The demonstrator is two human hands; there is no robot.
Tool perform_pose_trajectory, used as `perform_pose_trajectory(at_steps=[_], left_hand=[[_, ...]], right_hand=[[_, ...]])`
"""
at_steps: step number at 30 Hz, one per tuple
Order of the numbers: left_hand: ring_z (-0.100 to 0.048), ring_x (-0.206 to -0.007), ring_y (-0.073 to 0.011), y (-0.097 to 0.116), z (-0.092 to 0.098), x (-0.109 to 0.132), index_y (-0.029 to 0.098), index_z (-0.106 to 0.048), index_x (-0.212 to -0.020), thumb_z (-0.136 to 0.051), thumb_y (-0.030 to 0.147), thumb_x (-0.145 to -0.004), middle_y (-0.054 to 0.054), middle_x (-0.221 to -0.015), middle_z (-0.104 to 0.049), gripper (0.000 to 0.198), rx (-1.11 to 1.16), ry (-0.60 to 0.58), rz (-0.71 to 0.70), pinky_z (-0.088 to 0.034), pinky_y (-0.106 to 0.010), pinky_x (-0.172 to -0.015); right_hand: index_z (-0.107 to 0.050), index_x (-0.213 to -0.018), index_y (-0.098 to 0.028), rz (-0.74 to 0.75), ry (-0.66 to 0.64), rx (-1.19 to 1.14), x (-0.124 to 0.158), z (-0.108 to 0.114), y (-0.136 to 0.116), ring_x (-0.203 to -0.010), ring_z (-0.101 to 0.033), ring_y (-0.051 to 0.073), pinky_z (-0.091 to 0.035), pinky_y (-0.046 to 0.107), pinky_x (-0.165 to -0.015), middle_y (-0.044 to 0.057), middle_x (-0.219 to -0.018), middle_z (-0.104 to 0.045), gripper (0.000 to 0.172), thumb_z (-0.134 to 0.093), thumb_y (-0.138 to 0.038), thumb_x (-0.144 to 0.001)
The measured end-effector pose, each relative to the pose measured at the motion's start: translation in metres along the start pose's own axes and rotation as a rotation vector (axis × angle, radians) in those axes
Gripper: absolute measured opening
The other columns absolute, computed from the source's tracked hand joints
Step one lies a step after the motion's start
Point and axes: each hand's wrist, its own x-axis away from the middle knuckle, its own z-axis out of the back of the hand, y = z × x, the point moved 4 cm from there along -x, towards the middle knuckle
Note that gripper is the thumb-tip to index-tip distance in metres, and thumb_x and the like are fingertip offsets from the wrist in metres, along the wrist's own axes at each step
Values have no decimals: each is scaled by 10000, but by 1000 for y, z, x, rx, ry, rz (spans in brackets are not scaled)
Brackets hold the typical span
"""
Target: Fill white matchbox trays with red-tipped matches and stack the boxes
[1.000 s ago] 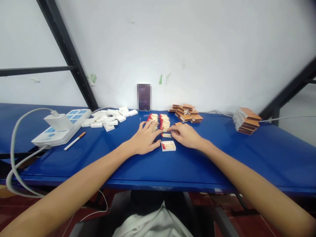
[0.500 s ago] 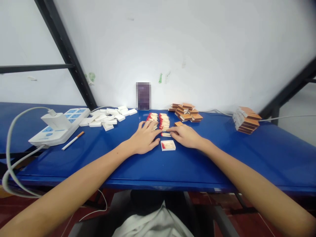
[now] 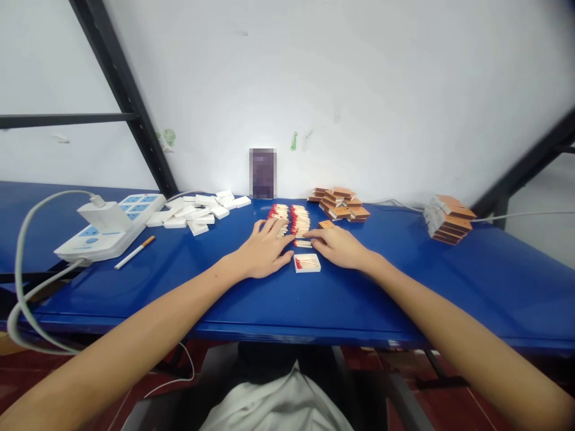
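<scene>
Two columns of red-headed matches, a left column [image 3: 280,211] and a right column [image 3: 299,220], lie in the middle of the blue table. My left hand [image 3: 266,251] rests with spread fingers over the near end of the left column and hides part of it. From the other side, my right hand [image 3: 339,246] reaches in with its index finger stretched out, at the near end of the right column. A small separate group of matches [image 3: 302,243] lies between my hands. Just nearer to me is a white matchbox tray [image 3: 308,271] with matches in it.
White empty trays [image 3: 197,214] are heaped at the left, beyond a cigarette [image 3: 135,252] and a power strip [image 3: 112,230] with a looping cable. Orange matchbox sleeves [image 3: 340,205] lie piled behind my right hand. A stack of matchboxes [image 3: 449,219] stands farther right.
The view has shifted very slightly. Both hands stay in almost the same place at the matches, and nothing else has visibly moved.
</scene>
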Motion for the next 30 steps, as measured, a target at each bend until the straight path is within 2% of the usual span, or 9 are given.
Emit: perform_pose_trajectory(at_steps=[11, 18, 26, 30], left_hand=[[-314, -1415, -370, 2, 2, -1, 196, -566, -1369, -408, 423, -1002, -193, -1501, -407, 459, -4, -17, 3, -263, -595, -1111], [-310, -1415, -362, 2, 3, -3, 176, -580, -1331, -436, 355, -977, -192, -1491, -403, 422, -2, -9, -19, -284, -585, -1106], [-314, -1411, -355, 1, 2, -2, 176, -594, -1289, -435, 353, -978, -189, -1485, -402, 391, 38, 12, -45, -290, -593, -1102], [-312, -1415, -351, 2, 2, -2, 182, -584, -1306, -431, 355, -983, -189, -1493, -396, 397, 45, -2, -40, -302, -586, -1098]], right_hand=[[-698, -1267, -228, -7, -2, -15, 0, 1, -3, -864, -626, 199, -416, 286, -752, 77, -1037, -741, 386, -439, -256, -982], [-731, -1192, -220, -5, 11, -40, -1, 2, -4, -745, -600, 169, -384, 268, -690, 50, -886, -734, 343, -475, -251, -965], [-745, -1120, -229, -24, 20, -45, -1, 3, -5, -814, -619, 182, -383, 269, -694, 49, -912, -734, 311, -471, -273, -979], [-708, -1224, -249, -17, 27, -49, 0, 2, -3, -878, -632, 201, -404, 281, -728, 58, -973, -736, 340, -461, -309, -998]])
